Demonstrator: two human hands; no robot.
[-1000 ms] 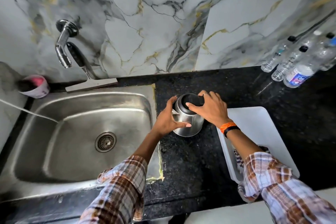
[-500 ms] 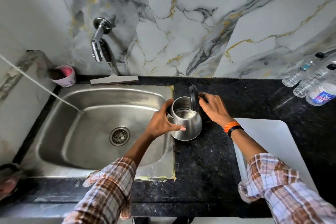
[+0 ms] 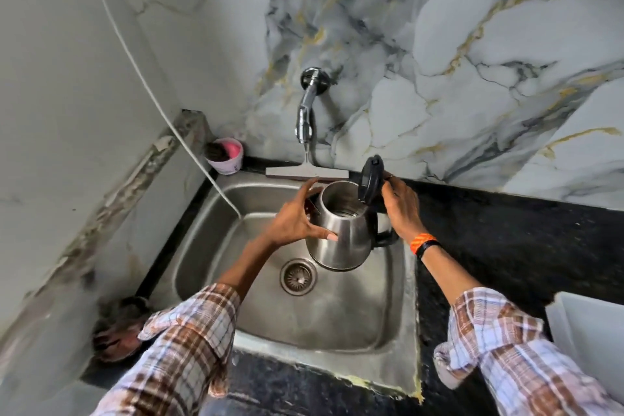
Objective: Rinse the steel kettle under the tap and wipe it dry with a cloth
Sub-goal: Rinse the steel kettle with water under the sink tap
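The steel kettle (image 3: 341, 240) hangs in the air over the right half of the steel sink (image 3: 337, 317), upright, with its black lid (image 3: 370, 183) flipped up. My left hand (image 3: 293, 219) grips the kettle's left side by the spout. My right hand (image 3: 400, 206) holds the black handle at the right, fingers near the lid hinge. The chrome tap (image 3: 305, 111) juts from the marble wall just behind and left of the kettle; no water runs from it. No cloth is clearly in view.
A squeegee (image 3: 306, 172) leans at the sink's back edge under the tap. A pink tub (image 3: 225, 155) stands in the back left corner. A thin white hose (image 3: 189, 152) slants into the sink. A white board (image 3: 587, 331) lies on the black counter (image 3: 506, 246) at right.
The lid was flipped open, then both hands lifted the kettle off the black counter and carried it left to over the sink, below the tap. The view has swung left.
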